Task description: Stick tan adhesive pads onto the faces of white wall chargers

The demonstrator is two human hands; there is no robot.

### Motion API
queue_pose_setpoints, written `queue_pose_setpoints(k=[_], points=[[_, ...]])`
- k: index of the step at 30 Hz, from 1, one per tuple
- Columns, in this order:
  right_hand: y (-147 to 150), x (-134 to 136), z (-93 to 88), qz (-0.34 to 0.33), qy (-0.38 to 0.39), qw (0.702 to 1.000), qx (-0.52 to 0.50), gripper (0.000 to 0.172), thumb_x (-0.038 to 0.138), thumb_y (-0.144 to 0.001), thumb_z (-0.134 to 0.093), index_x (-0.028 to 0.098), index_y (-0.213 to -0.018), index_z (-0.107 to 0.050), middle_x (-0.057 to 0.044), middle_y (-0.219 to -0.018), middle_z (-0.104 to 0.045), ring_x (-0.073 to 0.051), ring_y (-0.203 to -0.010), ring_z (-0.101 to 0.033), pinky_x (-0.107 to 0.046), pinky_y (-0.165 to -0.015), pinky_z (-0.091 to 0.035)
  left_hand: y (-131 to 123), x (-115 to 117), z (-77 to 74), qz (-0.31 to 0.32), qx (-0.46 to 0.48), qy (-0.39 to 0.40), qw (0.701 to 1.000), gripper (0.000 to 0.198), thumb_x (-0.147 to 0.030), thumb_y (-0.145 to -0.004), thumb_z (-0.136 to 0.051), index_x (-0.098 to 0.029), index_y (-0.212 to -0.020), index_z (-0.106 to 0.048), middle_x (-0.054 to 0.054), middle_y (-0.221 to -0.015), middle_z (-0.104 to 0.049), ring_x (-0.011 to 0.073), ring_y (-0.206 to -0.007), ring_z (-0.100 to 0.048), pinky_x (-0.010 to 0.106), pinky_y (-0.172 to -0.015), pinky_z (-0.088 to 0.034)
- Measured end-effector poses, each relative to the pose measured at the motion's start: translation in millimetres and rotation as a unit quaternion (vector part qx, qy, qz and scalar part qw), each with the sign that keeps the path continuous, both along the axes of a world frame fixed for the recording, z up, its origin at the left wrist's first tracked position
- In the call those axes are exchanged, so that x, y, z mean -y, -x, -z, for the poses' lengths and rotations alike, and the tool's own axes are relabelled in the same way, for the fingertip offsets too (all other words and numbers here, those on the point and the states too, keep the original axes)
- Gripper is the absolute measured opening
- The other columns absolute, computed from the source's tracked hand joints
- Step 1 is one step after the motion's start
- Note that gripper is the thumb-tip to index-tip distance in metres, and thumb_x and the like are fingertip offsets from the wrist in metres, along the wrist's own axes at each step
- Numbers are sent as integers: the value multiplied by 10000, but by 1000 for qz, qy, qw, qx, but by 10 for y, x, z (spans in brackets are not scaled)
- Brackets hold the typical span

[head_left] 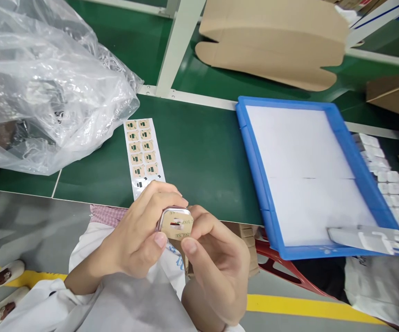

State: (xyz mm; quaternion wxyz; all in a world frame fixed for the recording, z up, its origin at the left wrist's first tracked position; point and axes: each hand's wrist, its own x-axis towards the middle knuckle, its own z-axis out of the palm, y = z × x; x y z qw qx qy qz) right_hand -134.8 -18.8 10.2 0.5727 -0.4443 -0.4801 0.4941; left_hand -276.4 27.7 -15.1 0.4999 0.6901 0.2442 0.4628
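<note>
My left hand (140, 230) is wrapped round a small white device (178, 210) with rounded corners, held just off the table's front edge. A tan paper-backed adhesive sticker (171, 226) with printed letters and a central cutout covers its upward face. At the right edge of that sticker, my right hand (220, 263) closes thumb and forefinger; whether they grip the sticker alone or the device too is hard to tell. Beyond my left hand lies a white sheet (155, 144) carrying two columns of similar tan stickers, with bare spots at its near end.
A blue tray (255, 161) lined with white paper stands at the right, a white plastic piece (358, 237) on its near edge. White small parts (393, 184) are piled beyond it. A clear plastic bag (64, 92) fills the left; flattened cardboard (272, 37) lies at the back.
</note>
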Motion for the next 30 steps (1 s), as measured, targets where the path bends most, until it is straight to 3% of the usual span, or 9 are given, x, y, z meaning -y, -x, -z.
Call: queue_pose_setpoints(k=[20,30], points=[[8,5,14,9,0,1000,9,242,238,-993,-630,214,-767,-547,21,-727,-521,-126,-681,-477,-282,-600,-365,-26,-13,15,-28,-18,-27,999,349,-454,-1050,-370,-245,-1312,-468,78,-1166,-516,249,-1140,-504,404,-954,-449],[35,-3,34,50,-7,996,79,246,219,-973,-636,223,-750,-532,13,-722,-568,-139,-646,-505,-301,-599,-397,-30,-31,45,-37,-28,-28,999,350,-470,-1050,-373,-246,-1304,-460,81,-1167,-527,250,-1129,-524,410,-935,-475]])
